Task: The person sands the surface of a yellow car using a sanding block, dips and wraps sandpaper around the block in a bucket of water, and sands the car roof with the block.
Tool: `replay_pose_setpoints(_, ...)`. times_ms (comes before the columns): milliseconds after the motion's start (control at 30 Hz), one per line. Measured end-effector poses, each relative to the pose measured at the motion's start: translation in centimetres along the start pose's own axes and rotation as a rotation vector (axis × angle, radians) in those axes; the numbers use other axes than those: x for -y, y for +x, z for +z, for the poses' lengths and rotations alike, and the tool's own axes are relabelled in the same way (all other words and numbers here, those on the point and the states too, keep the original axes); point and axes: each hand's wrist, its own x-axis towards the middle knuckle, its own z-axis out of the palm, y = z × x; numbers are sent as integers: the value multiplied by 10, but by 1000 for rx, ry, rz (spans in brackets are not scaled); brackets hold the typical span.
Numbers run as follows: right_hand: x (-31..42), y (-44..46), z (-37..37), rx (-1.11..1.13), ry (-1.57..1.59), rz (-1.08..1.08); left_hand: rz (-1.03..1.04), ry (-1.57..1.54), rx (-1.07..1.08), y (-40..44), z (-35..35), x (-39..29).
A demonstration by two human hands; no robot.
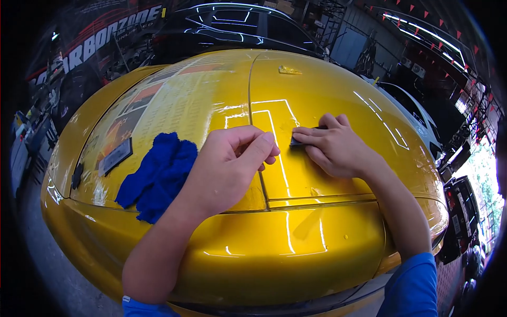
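- Workshop around the car: dark, corrugated wall and shelving at upper right, ceiling light strips and red pennants (458, 35) above, bright opening at right edge.
- Glossy yellow car body (338, 232), fills the centre. Thin dark seam runs down from top centre and meets a crosswise seam below the hands. White light-strip reflections on it. Pale, streaky patch at left with faint rows of lettering plus orange and dark blocks; can't tell if print or reflection.
- Glossy black car (237, 26), top centre, behind the yellow one.
- Black banner with white lettering (108, 42), upper left.
- Pale car (409, 105), right of the yellow body.
- Dark vehicle (460, 216), right edge.
- Left hand (237, 164): centre, over the seam, fingers curled, thumb closed to index. Can't tell if anything thin is pinched.
- Right hand (335, 145): right of centre, gripping the tool, fingertips pressing it down.
- Crumpled royal-blue cloth (161, 177), left of the left forearm, on the body.
- Flat grey rectangular card (115, 156), left of the cloth.
- Flat dark tool (299, 140): under right fingertips, on the yellow surface, just right of the seam.
- Small yellow scrap (289, 70), top centre, on the body.
- Small black object (77, 175), far left.
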Motion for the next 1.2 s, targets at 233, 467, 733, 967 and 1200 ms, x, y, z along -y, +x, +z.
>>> replay_pose_setpoints(233,-5,3,-1,1,-37,-29,-14,-18,-16,0,-1,-2)
replay_pose_setpoints(467,3,-6,-11,62,-55,-6,-13,-19,-6,0,0,0)
replay_pose_setpoints(733,-2,10,-2,59,-97,59,9,-28,2,0,-2,0)
replay_pose_setpoints(967,-11,13,3,54,-24,107,51,-77,-12,1,-2,3)
replay_pose_setpoints(1200,-18,23,6,58,-89,97,19,-63,4,2,6,5)
